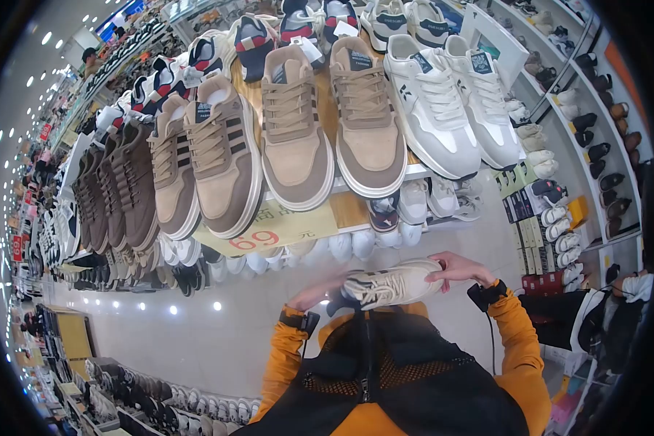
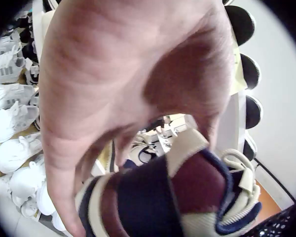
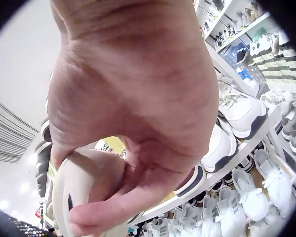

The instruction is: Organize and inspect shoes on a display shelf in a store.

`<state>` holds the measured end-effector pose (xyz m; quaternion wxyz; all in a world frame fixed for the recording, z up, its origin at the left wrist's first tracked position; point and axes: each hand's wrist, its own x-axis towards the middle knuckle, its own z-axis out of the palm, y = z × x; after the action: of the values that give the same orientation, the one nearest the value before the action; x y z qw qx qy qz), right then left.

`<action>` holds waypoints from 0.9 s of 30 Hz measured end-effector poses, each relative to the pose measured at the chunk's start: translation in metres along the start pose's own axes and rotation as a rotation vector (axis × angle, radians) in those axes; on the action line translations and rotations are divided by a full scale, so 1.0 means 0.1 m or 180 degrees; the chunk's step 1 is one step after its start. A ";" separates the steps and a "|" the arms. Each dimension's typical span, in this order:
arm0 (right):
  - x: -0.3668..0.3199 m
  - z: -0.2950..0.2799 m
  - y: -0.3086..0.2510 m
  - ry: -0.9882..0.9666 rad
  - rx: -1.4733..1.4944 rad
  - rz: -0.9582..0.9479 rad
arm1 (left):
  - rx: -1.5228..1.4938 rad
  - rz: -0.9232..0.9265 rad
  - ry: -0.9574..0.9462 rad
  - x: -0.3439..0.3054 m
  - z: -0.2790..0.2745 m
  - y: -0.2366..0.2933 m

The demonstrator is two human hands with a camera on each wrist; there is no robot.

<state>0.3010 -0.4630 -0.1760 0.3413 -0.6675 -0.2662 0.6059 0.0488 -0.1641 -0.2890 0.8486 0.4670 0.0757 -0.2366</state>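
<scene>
In front of the chest, both hands hold one cream sneaker [image 1: 392,286] sideways, with its laces facing up. My left hand [image 1: 318,292] grips the heel end. In the left wrist view, the left hand [image 2: 133,74] arches over the heel [image 2: 148,197], which has navy and maroon panels, with the fingers partly hidden. At the toe end is my right hand [image 1: 454,267]. The right wrist view shows the right hand [image 3: 133,89] pinching the pale rounded toe [image 3: 89,175], its fingers curled along the sole edge.
A display shelf ahead bears beige-brown sneakers [image 1: 296,131], white-grey sneakers [image 1: 443,109] and a yellow price sign [image 1: 269,231]. White shoes [image 3: 251,195] line a lower tier. Shoe racks [image 1: 588,131] stand on the right, with a seated person's dark-clothed legs [image 1: 552,316] below.
</scene>
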 end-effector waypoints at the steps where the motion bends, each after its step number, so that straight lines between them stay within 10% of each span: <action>1: 0.08 -0.03 0.00 -0.0034 -0.0088 -0.0032 | -0.0009 -0.0005 0.0031 -0.04 -0.02 -0.04; 10: 0.98 0.09 -0.16 0.1169 0.0289 -0.1284 | -0.0450 -0.0151 0.0360 -0.41 0.18 -0.21; 23: 1.07 0.37 0.20 0.0360 0.0544 -0.0911 | -0.1417 0.0749 0.1831 0.51 -0.25 -0.46; 27: 0.88 0.41 0.34 0.0482 0.0626 -0.0818 | -0.0178 0.1112 0.1916 0.91 -0.43 -0.34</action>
<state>0.2690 -0.4114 -0.2590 0.4987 -0.6351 -0.2624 0.5283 0.1164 -0.1737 -0.3705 0.8284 0.4983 0.2479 0.0628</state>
